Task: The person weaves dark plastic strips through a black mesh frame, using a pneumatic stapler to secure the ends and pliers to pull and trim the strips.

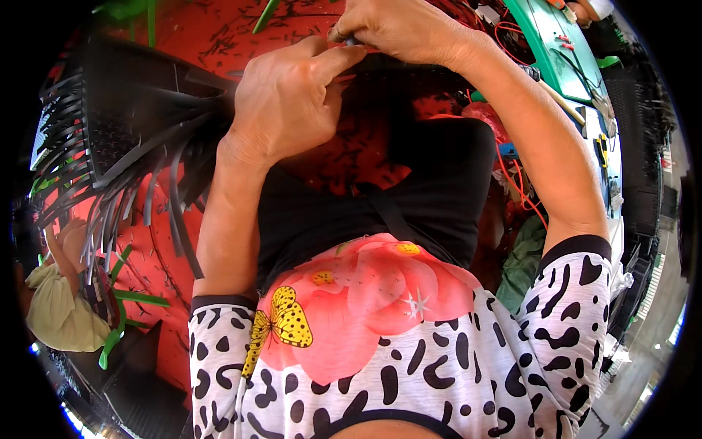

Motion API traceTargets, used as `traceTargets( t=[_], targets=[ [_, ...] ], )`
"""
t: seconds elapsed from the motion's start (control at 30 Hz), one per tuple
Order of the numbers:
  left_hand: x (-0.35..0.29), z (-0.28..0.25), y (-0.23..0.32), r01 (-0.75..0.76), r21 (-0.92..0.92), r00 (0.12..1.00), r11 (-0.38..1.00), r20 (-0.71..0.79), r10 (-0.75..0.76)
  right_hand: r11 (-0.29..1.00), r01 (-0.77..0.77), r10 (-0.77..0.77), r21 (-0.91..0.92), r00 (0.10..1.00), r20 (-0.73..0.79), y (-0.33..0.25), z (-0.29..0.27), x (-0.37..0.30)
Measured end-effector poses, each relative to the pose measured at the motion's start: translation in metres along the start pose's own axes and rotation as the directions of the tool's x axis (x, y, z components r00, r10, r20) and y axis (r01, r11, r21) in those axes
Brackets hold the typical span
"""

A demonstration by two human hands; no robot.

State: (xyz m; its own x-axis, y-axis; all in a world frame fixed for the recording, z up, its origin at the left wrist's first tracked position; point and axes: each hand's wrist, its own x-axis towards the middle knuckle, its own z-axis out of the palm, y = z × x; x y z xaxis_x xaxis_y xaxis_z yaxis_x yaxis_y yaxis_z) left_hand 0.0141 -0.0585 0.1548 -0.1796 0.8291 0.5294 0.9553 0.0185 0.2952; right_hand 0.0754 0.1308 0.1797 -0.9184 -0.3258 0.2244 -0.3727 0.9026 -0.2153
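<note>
Red floor (183, 47) all round, strewn with dark scraps; green plastic pieces (142, 298) and beige cloth (66, 311) off to the left. Over on the right, a green surface (534, 33) with small tools, then tangled red cord (515, 175) and a green bag (528, 256). Beside the left hand (292, 95), a black woven piece (124, 110) trailing loose strips, partly hidden behind the wrist. Right hand (398, 29) close by, both curled narrow; cannot tell whether gripping anything.

R hand (398, 31): cut @ top | btwn fingertips (356, 53): unclear | blk strips (205, 111): pt. hid. bhd L hand (287, 99)
</note>
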Motion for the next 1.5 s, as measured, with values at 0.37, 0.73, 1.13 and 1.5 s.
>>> traceTargets(
  t=[0.37, 0.73, 1.13, 1.5],
  targets=[
    [0.002, -0.003, 0.000, -0.003, 0.011, 1.000, 1.000, -0.001, 0.003, 0.460, -0.473, 0.405, 0.752, 0.865, 0.297, 0.021, 0.019, 0.009],
    [0.004, -0.001, -0.005, -0.013, -0.090, 0.999, 0.996, 0.031, 0.016, 0.433, -0.581, 0.216, 0.689, 0.809, 0.547, 0.017, 0.014, 0.011],
    [0.006, 0.002, -0.008, 0.061, -0.133, 0.998, 0.989, 0.026, -0.058, 0.997, -0.073, 0.065, 0.005, 0.858, -0.509, -0.059, 0.018, -0.037],
    [0.003, 0.003, -0.007, 0.043, -0.160, 0.999, 0.986, -0.026, -0.048, 0.967, -0.025, -0.165, -0.253, 0.697, -0.698, -0.053, 0.051, -0.034]
  ],
)
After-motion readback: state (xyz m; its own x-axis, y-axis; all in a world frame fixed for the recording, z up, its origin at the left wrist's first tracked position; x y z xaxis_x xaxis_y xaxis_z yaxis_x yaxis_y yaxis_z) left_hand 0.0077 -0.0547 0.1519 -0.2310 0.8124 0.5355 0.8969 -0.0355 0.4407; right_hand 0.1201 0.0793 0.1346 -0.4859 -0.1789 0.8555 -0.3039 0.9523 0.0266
